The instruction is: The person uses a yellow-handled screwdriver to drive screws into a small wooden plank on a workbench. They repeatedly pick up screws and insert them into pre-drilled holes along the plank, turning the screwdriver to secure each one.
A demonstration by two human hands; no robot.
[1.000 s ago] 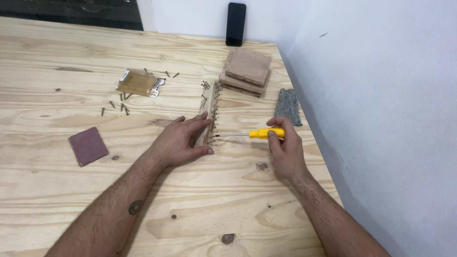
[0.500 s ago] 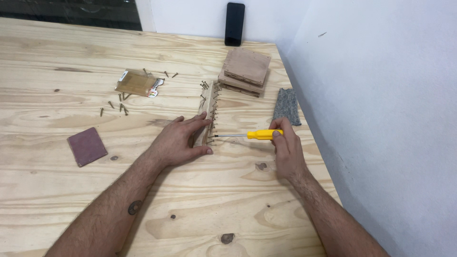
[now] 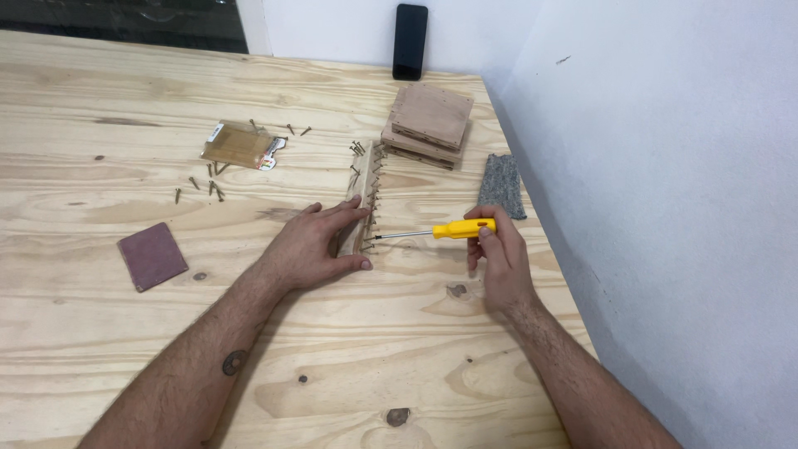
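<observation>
a: what do we have under our hands?

b: a narrow wooden strip [image 3: 359,208] standing on its edge, its long axis running from near us toward the far edge of the surface [image 3: 125,100]. a row of small screws [image 3: 371,195] sticks out of its right face, their heads pointing at the right edge.

a: and our left hand [image 3: 314,248]?

b: it lies flat against the near end of the strip, fingers spread narrow and pressed along its left face, the thumb wrapped round the near end.

a: the right hand [image 3: 497,258]?

b: its fingers are closed on the yellow plastic handle of a screwdriver [image 3: 434,233]. the tool lies level, crosswise to the strip, its thin metal shaft pointing left, the tip at one of the screws near the strip's near end.

a: what else do we see?

b: the surface is pale pine, with knots and broad grain. a stack of square plywood boards [image 3: 431,123] sits toward the far right corner, just beyond the strip. a grey, rough felt pad [image 3: 501,185] lies at the right edge, by the wall. a dark phone [image 3: 410,30] leans upright at the far edge. left of the strip lie a clear flat packet [image 3: 239,145] and loose screws [image 3: 204,185] scattered around it. a reddish-brown square of sandpaper [image 3: 152,256] lies toward the left edge, well apart from our hands.
</observation>
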